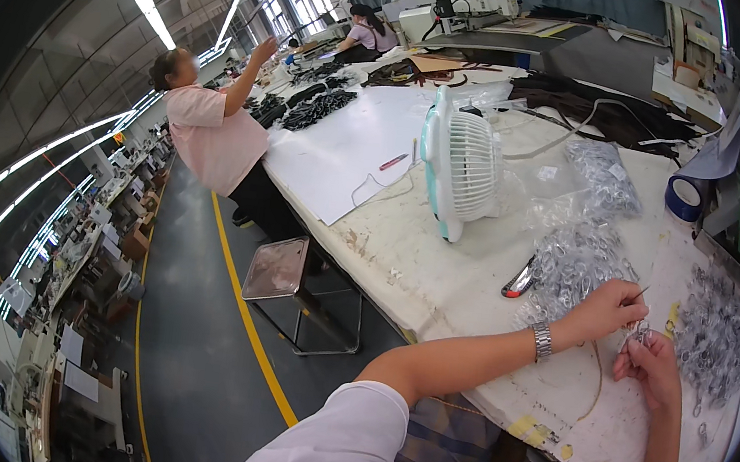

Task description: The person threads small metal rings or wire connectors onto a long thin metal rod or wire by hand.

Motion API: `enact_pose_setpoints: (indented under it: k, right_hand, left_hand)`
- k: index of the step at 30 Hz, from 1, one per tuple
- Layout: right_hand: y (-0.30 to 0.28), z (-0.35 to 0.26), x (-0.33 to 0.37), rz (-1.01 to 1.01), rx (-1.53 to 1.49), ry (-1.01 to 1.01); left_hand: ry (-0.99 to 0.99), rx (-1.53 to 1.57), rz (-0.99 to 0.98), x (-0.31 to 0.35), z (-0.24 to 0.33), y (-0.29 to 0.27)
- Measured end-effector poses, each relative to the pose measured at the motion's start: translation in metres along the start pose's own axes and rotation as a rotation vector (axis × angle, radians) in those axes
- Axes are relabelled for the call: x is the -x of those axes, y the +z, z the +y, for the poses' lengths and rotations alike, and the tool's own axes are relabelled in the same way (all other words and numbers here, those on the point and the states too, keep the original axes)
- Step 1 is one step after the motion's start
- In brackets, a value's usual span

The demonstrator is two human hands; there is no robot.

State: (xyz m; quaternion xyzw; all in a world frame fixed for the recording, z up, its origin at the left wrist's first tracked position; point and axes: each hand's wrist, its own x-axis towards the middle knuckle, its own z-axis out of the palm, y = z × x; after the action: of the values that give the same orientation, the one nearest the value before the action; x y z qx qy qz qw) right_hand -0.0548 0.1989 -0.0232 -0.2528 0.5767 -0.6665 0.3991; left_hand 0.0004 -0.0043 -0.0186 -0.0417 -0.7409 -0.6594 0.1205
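Note:
My left hand (611,312), with a metal watch (542,342) on its wrist, is closed in a pinch on a thin pointed thing (643,292); whether this is a cord end or a tool I cannot tell. Just below it, my right hand (651,369) pinches small silver metal clasps (640,333). Both hands are close together above the near right part of the table. A thin brown cord (598,379) hangs down beneath them onto the tabletop. To the right lies a heap of small silver clasps (716,333). Left of my hands rests a clear plastic bag of metal parts (579,261).
A red and black utility knife (519,280) lies beside the bag. Farther off stand a white and teal fan (459,164), another filled bag (605,175) and a blue tape roll (683,198). A stool (277,269) and a person in pink (215,138) are by the table's left edge.

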Motion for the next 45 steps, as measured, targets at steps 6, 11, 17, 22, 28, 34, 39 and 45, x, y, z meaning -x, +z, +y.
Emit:
enact_pose_setpoints:
  k: [6,11,17,22,28,34,39,45]
  right_hand:
    - [0.002,0.006,-0.001,0.030,0.025,-0.012]
    - [0.005,0.003,0.000,0.008,0.026,-0.015]
    - [0.002,0.003,-0.001,0.016,0.036,0.004]
    - [-0.002,-0.006,0.001,0.154,-0.031,-0.075]
    - [0.006,-0.005,-0.004,0.387,-0.282,-0.260]
    - [-0.001,0.014,-0.007,0.296,-0.328,-0.213]
    - [0.009,0.001,-0.007,0.264,-0.280,-0.270]
    - [0.007,-0.011,0.013,0.396,-0.083,-0.263]
  left_hand:
    - [0.239,-0.206,0.002,0.004,0.005,0.003]
    - [0.332,-0.503,0.039,0.009,0.008,0.004]
    - [-0.010,0.018,0.031,0.005,0.013,0.003]
    - [-0.006,0.117,0.155,-0.006,0.010,-0.005]
    - [0.144,-0.075,-0.032,0.012,0.022,0.015]
    - [0.050,0.136,-0.084,0.014,0.011,0.023]
    - [0.035,0.209,-0.099,0.013,0.005,0.027]
    - [-0.201,0.259,-0.273,0.015,0.022,0.030]
